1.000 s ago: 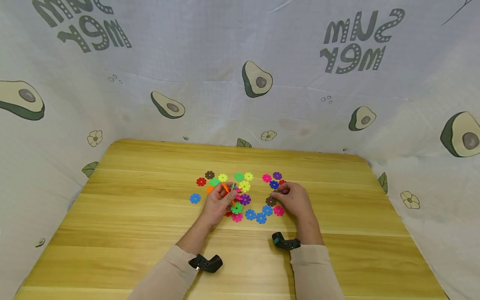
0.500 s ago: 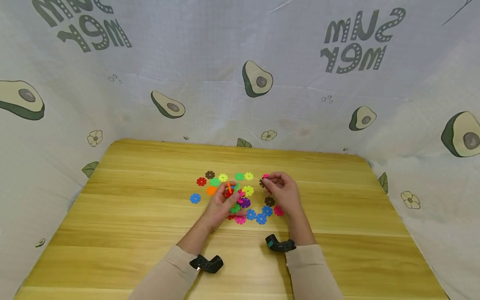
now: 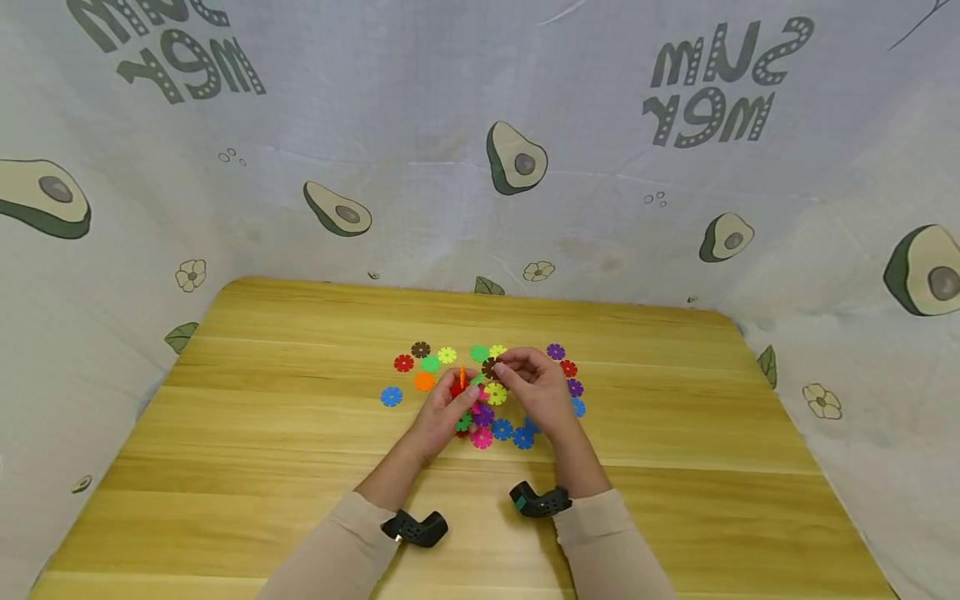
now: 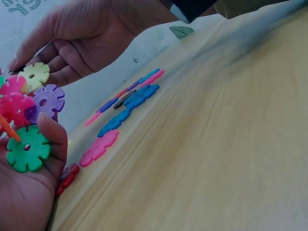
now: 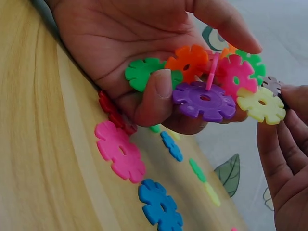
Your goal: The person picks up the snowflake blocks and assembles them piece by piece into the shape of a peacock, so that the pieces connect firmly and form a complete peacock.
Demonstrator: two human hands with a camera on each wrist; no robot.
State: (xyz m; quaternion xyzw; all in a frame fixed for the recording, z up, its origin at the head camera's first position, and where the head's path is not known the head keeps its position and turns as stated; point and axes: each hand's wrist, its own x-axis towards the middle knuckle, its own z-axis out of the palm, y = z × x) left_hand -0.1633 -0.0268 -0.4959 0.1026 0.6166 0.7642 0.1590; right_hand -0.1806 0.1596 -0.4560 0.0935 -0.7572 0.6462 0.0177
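Observation:
My left hand (image 3: pixel 441 417) holds a joined cluster of notched plastic snowflake discs above the table. In the right wrist view the cluster shows a purple disc (image 5: pixel 192 103), a yellow disc (image 5: pixel 260 107), a pink disc (image 5: pixel 236 77), an orange disc (image 5: pixel 185 62) and a green disc (image 5: pixel 142 74). The left thumb presses against the cluster in that view. My right hand (image 3: pixel 546 396) pinches a brown disc (image 3: pixel 490 367) between thumb and fingers, close by the yellow disc. Whether the brown disc's slot meets the yellow one cannot be told.
Loose discs lie flat on the wooden table (image 3: pixel 300 467): a blue disc (image 3: pixel 391 397) at far left, an orange disc (image 3: pixel 424 382), a brown disc (image 3: pixel 420 350), a pink disc (image 3: pixel 482 437) in front and a red disc (image 3: pixel 569 367) at right. A printed curtain (image 3: pixel 420 167) hangs behind.
My right hand has picked up the brown disc from the right-hand group and carried it left to the cluster. The left hand stays in place, turning the cluster slightly.

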